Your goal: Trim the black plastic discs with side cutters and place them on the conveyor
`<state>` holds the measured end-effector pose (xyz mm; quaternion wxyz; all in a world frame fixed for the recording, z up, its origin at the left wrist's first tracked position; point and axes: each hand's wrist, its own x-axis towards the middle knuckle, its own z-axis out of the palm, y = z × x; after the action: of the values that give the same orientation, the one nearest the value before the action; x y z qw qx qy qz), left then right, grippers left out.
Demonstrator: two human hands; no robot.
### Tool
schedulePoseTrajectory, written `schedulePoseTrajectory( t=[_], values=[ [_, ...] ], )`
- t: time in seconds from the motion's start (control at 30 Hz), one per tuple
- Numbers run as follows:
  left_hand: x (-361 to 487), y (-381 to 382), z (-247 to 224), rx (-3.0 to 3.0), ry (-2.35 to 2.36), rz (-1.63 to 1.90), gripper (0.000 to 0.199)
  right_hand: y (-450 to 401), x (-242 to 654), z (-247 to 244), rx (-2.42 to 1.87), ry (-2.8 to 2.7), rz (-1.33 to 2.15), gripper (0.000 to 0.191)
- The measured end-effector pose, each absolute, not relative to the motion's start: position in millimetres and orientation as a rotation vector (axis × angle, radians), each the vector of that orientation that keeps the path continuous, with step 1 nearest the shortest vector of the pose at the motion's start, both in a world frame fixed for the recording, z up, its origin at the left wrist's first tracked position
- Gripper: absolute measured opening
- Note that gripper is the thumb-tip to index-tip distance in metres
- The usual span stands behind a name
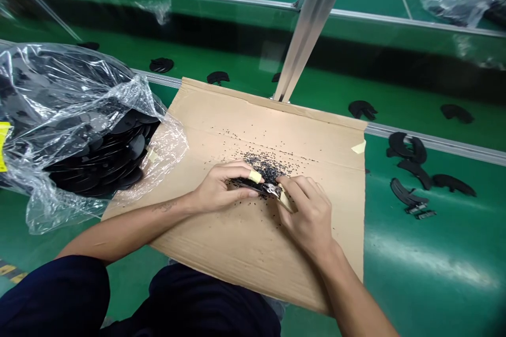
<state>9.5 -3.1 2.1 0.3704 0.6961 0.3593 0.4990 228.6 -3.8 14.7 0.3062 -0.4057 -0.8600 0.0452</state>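
Observation:
Over the cardboard sheet [221, 242], my left hand [221, 184] is closed on a flat black plastic part [244, 184], thumb below and fingers above. Yellow tape wraps one of its fingertips. My right hand [306, 208] grips metal nippers [272, 189] whose jaws meet the part's right end; the handles are mostly hidden by my palm. Behind and under both hands lies a pile of tiny black bits [269, 168], thinning out across the cardboard.
At the left, a clear plastic bag [98, 89] spills stacked black parts [106, 163] onto the cardboard's edge. Curved black pieces [415, 174] lie on the green table at the right. More sit on the green belt behind. A metal post [308, 26] rises beyond the cardboard.

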Motion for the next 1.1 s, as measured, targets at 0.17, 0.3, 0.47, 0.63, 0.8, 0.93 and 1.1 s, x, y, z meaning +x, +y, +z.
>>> schedulePoseTrajectory(
  t=[0.17, 0.3, 0.47, 0.63, 0.8, 0.93, 1.1],
  values=[
    [9.4, -3.2, 2.1, 1.782, 0.932, 1.281, 0.019, -5.6, 227.3, 16.8, -1.093, -2.274, 0.090, 0.021],
    [9.1, -3.1, 2.0, 1.781, 0.929, 1.286, 0.019, -6.2, 226.5, 17.6, -1.106, -2.266, 0.065, 0.020],
    [8.2, -3.5, 2.9, 1.788, 0.923, 1.276, 0.018, -5.7, 226.4, 17.2, -1.118, -2.287, 0.046, 0.020],
    [7.8, -3.3, 2.9, 1.794, 0.906, 1.257, 0.018, -5.5, 226.3, 16.2, -1.117, -2.297, 0.048, 0.019],
    [8.5, -3.7, 3.8, 1.794, 0.868, 1.253, 0.017, -8.5, 226.6, 15.9, -1.120, -2.282, -0.027, 0.019],
    [9.1, -4.5, 6.2, 1.805, 0.842, 1.256, 0.016, -10.2, 226.8, 13.6, -1.101, -2.234, 0.185, 0.024],
    [9.7, -5.4, 6.9, 1.814, 0.854, 1.280, 0.017, -4.5, 226.5, 8.5, -1.142, -2.191, 0.202, 0.022]
  ],
)
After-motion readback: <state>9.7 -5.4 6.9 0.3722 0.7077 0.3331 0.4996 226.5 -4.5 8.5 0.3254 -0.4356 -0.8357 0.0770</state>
